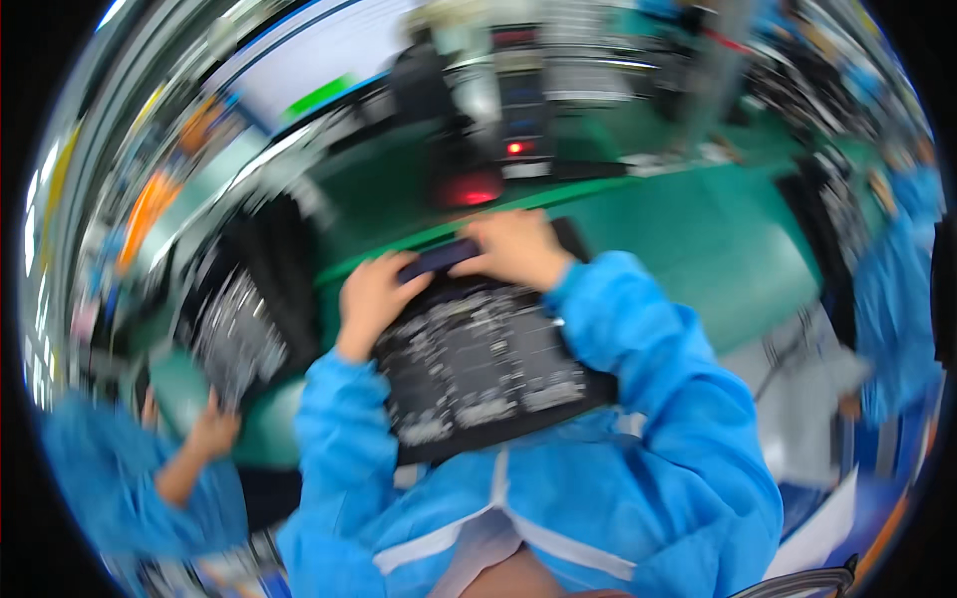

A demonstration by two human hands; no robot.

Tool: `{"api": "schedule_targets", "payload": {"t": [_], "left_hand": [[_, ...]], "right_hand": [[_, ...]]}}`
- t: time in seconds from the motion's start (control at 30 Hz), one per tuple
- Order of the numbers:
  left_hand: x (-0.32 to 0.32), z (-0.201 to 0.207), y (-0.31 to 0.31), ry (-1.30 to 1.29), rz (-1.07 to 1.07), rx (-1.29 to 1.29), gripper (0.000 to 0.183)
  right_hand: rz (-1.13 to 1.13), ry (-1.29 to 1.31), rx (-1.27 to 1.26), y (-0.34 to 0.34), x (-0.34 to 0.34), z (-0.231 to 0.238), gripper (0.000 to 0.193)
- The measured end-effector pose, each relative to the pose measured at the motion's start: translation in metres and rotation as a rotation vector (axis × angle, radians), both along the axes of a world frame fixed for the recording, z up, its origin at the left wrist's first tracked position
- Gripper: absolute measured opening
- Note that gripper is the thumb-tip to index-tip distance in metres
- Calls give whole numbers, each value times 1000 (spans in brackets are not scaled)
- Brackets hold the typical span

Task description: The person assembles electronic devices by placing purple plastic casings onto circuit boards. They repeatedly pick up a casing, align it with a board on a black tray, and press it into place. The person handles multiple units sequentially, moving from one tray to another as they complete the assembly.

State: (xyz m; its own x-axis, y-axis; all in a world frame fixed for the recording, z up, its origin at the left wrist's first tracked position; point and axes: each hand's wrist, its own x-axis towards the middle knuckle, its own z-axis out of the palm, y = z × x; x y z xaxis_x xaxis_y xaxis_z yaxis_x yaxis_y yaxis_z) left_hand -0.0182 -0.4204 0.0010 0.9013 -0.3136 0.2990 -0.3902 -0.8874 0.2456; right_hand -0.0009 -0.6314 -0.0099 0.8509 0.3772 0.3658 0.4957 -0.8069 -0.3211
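A flat black panel (pixel 483 349) with rows of small light marks or parts lies tilted in front of my body; blur hides what kind it is. At its far edge is a short dark purplish bar (pixel 439 260). My left hand (pixel 371 297) has its thumb and fingers closed round the bar's left end. The bar's right end is pinched by my right hand (pixel 518 247). Whether the bar is joined to the panel I cannot tell.
Beyond the hands, a dark device (pixel 467 164) glows red above the green worktop (pixel 698 229). A screen (pixel 319 60) stands at the far left. Dark panels (pixel 249 299) lie to the left, near a co-worker's hand (pixel 211 431). Another blue-sleeved person (pixel 897 289) is at right.
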Motion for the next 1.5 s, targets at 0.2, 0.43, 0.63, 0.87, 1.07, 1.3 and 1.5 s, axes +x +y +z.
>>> {"api": "schedule_targets", "payload": {"t": [0.2, 0.43, 0.63, 0.87, 1.07, 1.3, 1.5], "left_hand": [[-28, -13, 1, -142, 97, 30, 63], [-118, -29, 46, 210, 182, -462, 65], [-144, -55, 54, 355, 25, -855, 55], [-104, -57, 31, 357, -200, -909, 55], [-88, -61, 1, 280, -141, -748, 58], [-89, -25, -39, 589, -93, -1552, 60], [-69, -31, -27, 1027, -37, -1660, 37]], "right_hand": [[29, 124, -33, -4, 5, -3, 49], [75, 187, -77, -24, -14, 11, 54], [-278, 424, 177, -90, -80, 11, 55], [-473, 309, 293, -106, -97, -16, 42], [-443, 503, 255, -162, -54, -8, 43], [-464, 421, 1183, -173, 43, 35, 43], [-504, 334, 1301, -160, 92, 35, 36]]}}
